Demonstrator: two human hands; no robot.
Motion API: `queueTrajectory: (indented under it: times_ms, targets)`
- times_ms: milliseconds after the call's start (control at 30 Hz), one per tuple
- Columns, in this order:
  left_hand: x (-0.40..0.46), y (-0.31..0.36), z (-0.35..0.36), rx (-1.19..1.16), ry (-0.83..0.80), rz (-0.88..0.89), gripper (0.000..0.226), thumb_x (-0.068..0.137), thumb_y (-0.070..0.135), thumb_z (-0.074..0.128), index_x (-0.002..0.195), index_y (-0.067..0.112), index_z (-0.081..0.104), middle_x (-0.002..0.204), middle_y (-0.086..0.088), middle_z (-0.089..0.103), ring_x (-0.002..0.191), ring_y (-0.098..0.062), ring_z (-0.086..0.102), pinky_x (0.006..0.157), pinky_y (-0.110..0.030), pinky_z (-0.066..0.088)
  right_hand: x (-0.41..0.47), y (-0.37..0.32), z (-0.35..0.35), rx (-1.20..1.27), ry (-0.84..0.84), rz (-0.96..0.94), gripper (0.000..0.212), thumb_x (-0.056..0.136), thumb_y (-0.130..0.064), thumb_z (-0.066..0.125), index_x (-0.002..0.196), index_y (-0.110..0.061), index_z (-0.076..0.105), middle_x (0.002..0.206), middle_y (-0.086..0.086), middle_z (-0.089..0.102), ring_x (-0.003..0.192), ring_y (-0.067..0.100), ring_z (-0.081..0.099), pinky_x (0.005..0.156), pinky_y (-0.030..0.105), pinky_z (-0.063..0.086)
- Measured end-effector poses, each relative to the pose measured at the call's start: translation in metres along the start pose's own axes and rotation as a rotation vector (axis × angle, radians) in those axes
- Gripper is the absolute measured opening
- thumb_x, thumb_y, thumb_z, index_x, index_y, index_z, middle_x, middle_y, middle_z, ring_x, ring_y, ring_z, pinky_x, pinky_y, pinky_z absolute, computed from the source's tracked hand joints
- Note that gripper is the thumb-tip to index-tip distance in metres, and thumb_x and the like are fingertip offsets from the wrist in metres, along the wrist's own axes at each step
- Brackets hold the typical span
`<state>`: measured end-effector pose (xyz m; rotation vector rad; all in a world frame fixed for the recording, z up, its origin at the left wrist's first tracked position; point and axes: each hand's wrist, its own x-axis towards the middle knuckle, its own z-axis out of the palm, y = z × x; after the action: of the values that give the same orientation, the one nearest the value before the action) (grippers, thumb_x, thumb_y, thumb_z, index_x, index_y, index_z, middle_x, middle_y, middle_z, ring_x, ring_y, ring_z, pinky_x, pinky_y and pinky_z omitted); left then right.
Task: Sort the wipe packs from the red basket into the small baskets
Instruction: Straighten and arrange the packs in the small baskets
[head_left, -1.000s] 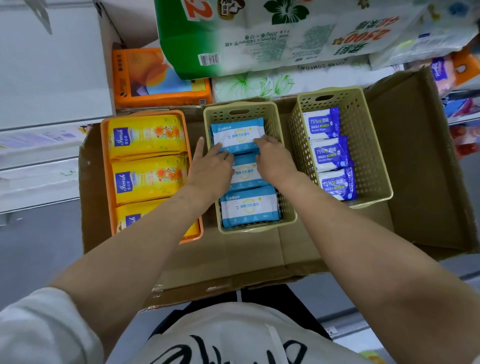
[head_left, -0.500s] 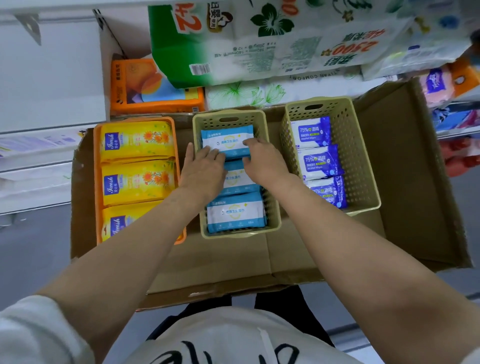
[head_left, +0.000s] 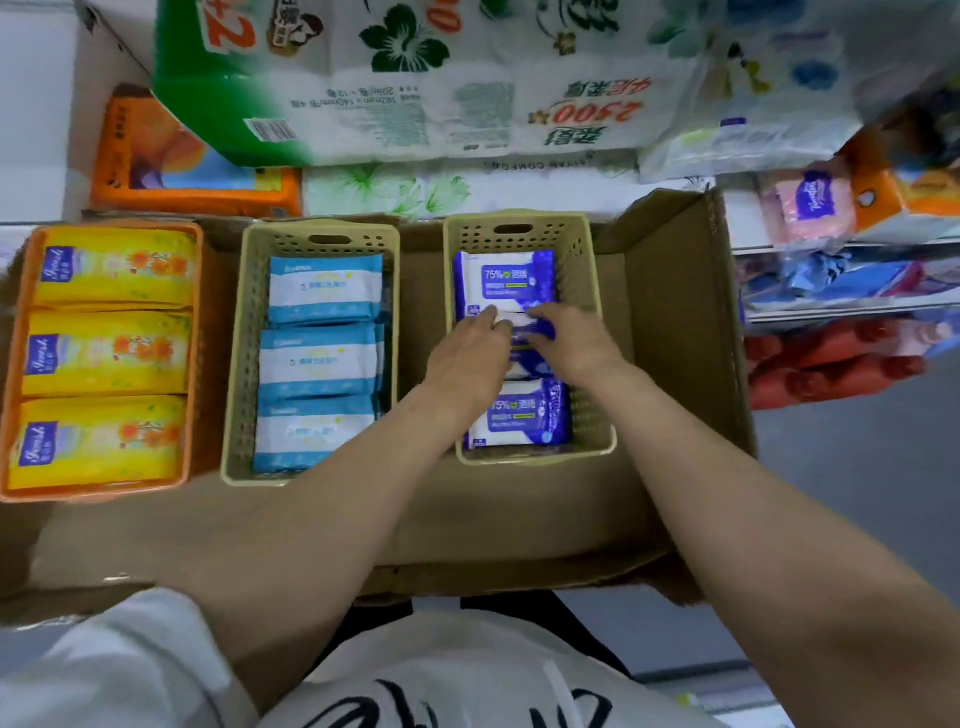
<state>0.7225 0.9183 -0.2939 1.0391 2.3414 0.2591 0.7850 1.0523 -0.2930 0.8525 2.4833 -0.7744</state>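
Observation:
Three small baskets stand side by side in a cardboard box (head_left: 675, 338). The orange basket (head_left: 104, 493) on the left holds three yellow packs (head_left: 109, 353). Three light blue wipe packs (head_left: 322, 364) fill the middle beige basket (head_left: 235, 364). Purple 75% alcohol wipe packs lie in the right beige basket (head_left: 595, 312), one at the far end (head_left: 504, 280) and one at the near end (head_left: 519, 415). My left hand (head_left: 467, 358) and my right hand (head_left: 576, 343) both rest on the middle purple pack (head_left: 522, 338), fingertips close together. Motion blur hides the finger detail. No red basket is in view.
Big tissue and toilet-paper bundles (head_left: 415, 88) lie on the shelf just behind the box, with an orange pack (head_left: 171, 156) at the back left. More packaged goods (head_left: 831, 291) fill the shelves on the right. The box has a bare cardboard floor right of the baskets.
Both hands have left the light blue packs in the middle basket and moved right onto the purple packs in the right basket. The camera view has shifted right too.

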Motion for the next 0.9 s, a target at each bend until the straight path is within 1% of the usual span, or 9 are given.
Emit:
queueTrajectory:
  times_ms: [100, 200, 333, 400, 500, 633, 733, 833, 900]
  targets:
    - [0.001, 0.005, 0.018, 0.321, -0.056, 0.039, 0.050, 0.093, 0.022, 0.062, 0.139, 0.014, 0.046, 0.144, -0.007, 0.048, 0.129, -0.025, 0.047, 0.106, -0.037, 0.038, 0.007, 0.006, 0.006, -0.042, -0.077, -0.075, 0.042, 0.097, -0.016, 0.058, 0.139, -0.014, 0.054, 0.142, 0.012, 0.054, 0.129, 0.029, 0.050, 0.108, 0.033, 0.037]
    - [0.001, 0.007, 0.026, 0.460, -0.063, 0.054, 0.051, 0.093, 0.026, 0.061, 0.141, 0.016, 0.045, 0.146, -0.005, 0.046, 0.132, -0.022, 0.045, 0.108, -0.034, 0.031, 0.013, 0.009, 0.007, -0.113, -0.113, -0.134, 0.043, 0.098, -0.015, 0.055, 0.141, -0.012, 0.052, 0.143, 0.011, 0.051, 0.130, 0.029, 0.048, 0.110, 0.034, 0.037]
    - [0.003, 0.009, 0.020, 0.408, 0.019, 0.030, 0.042, 0.093, 0.020, 0.055, 0.135, 0.016, 0.050, 0.137, -0.005, 0.054, 0.128, -0.024, 0.048, 0.108, -0.035, 0.031, 0.021, 0.009, 0.009, -0.141, -0.088, -0.168, 0.044, 0.097, -0.015, 0.054, 0.142, -0.011, 0.050, 0.144, 0.012, 0.050, 0.132, 0.029, 0.045, 0.113, 0.037, 0.032]
    - [0.009, 0.007, 0.014, 0.445, 0.072, 0.021, 0.047, 0.094, 0.019, 0.053, 0.140, 0.012, 0.045, 0.145, -0.009, 0.047, 0.136, -0.026, 0.041, 0.114, -0.038, 0.025, 0.023, 0.009, 0.010, -0.067, -0.055, -0.156, 0.050, 0.096, -0.010, 0.052, 0.145, -0.012, 0.045, 0.148, 0.012, 0.045, 0.136, 0.031, 0.040, 0.116, 0.038, 0.030]
    - [0.021, 0.004, 0.007, 0.536, 0.006, -0.018, 0.062, 0.095, 0.023, 0.056, 0.149, 0.009, 0.032, 0.156, -0.012, 0.033, 0.144, -0.026, 0.030, 0.120, -0.040, 0.017, 0.024, 0.009, 0.009, -0.028, -0.073, -0.141, 0.060, 0.094, -0.006, 0.055, 0.150, -0.013, 0.036, 0.155, 0.012, 0.035, 0.143, 0.030, 0.032, 0.118, 0.039, 0.028]
    - [0.034, 0.004, 0.008, 0.631, -0.080, 0.002, 0.061, 0.095, 0.028, 0.056, 0.148, 0.009, 0.032, 0.153, -0.012, 0.037, 0.141, -0.025, 0.034, 0.120, -0.044, 0.016, 0.031, 0.008, 0.008, -0.130, -0.155, -0.178, 0.066, 0.093, -0.002, 0.054, 0.153, -0.009, 0.027, 0.161, 0.013, 0.024, 0.147, 0.029, 0.024, 0.118, 0.036, 0.024]
    - [0.034, 0.002, 0.008, 0.636, -0.073, 0.018, 0.062, 0.094, 0.028, 0.058, 0.147, 0.008, 0.033, 0.151, -0.012, 0.039, 0.140, -0.026, 0.036, 0.121, -0.044, 0.016, 0.032, 0.008, 0.004, -0.131, -0.173, -0.194, 0.064, 0.095, -0.001, 0.051, 0.153, -0.009, 0.027, 0.160, 0.013, 0.025, 0.146, 0.029, 0.025, 0.116, 0.035, 0.024]
    - [0.026, -0.002, 0.007, 0.575, -0.009, 0.065, 0.059, 0.093, 0.026, 0.060, 0.144, 0.009, 0.037, 0.148, -0.011, 0.043, 0.138, -0.026, 0.038, 0.121, -0.042, 0.015, 0.025, 0.008, 0.002, -0.071, -0.143, -0.200, 0.061, 0.097, -0.008, 0.054, 0.153, -0.013, 0.030, 0.161, 0.009, 0.025, 0.146, 0.027, 0.026, 0.117, 0.036, 0.026]
    - [0.015, -0.006, 0.009, 0.491, 0.077, 0.112, 0.048, 0.094, 0.024, 0.057, 0.139, 0.012, 0.045, 0.139, -0.009, 0.053, 0.131, -0.024, 0.047, 0.119, -0.040, 0.019, 0.014, 0.011, 0.002, -0.048, -0.095, -0.223, 0.056, 0.097, -0.012, 0.057, 0.149, -0.013, 0.038, 0.155, 0.010, 0.035, 0.142, 0.027, 0.035, 0.113, 0.037, 0.033]
